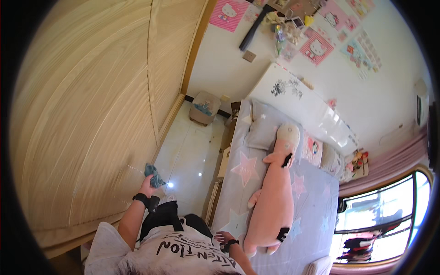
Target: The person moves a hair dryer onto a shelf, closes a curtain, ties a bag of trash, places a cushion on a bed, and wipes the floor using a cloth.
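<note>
My left hand [146, 187] grips a bunched blue-grey cloth [155, 176] down beside the pale wood wardrobe door [103, 137]. The cloth is at the door's surface, but whether it touches cannot be told. A black band with a small dark box sits on that wrist. My right hand [224, 237] hangs low by the edge of the bed [231, 201], holding nothing, its fingers stretched out. Nearest to it on the bed lies a long pink plush animal [271, 201].
Tiled floor [185, 151] runs between wardrobe and bed. A beige stool [205, 108] with a blue cloth on it stands by the far wall. Pillows [268, 123] lie against the white headboard [286, 89]. A window [376, 224] with hanging clothes is at the right.
</note>
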Demonstrator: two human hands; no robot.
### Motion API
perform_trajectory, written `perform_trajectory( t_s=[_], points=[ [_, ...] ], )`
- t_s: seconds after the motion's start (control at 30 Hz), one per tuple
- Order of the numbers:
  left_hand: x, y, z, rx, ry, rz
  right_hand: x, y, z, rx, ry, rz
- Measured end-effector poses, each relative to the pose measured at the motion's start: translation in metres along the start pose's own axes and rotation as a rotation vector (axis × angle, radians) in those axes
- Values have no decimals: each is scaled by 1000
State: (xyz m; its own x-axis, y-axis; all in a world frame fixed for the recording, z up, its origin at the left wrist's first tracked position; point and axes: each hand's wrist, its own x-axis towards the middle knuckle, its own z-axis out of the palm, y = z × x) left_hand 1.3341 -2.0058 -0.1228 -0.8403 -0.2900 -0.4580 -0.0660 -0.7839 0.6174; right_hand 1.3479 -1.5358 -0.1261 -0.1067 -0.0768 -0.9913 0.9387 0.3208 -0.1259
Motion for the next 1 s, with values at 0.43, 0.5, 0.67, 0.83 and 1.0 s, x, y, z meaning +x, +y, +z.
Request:
perform_trajectory(
  t_s=[0.43, 0.5, 0.67, 0.83, 1.0],
  points=[
    [169, 51, 237, -50, 26, -179, 8, -335, 25, 234, -278, -638],
    [201, 48, 235, -7, -70, -105, -3, -388, 37, 241, -216, -741],
    [286, 67, 245, -45, -155, -56, -27, -521, 53, -388, -104, -1060],
    [316, 103, 302, 200, 57, 131, -21, -611, 83, -355, -221, -1269],
    [366, 123, 332, 351, 121, 60, -48, -681, 153, 183, -422, -724]
  ],
)
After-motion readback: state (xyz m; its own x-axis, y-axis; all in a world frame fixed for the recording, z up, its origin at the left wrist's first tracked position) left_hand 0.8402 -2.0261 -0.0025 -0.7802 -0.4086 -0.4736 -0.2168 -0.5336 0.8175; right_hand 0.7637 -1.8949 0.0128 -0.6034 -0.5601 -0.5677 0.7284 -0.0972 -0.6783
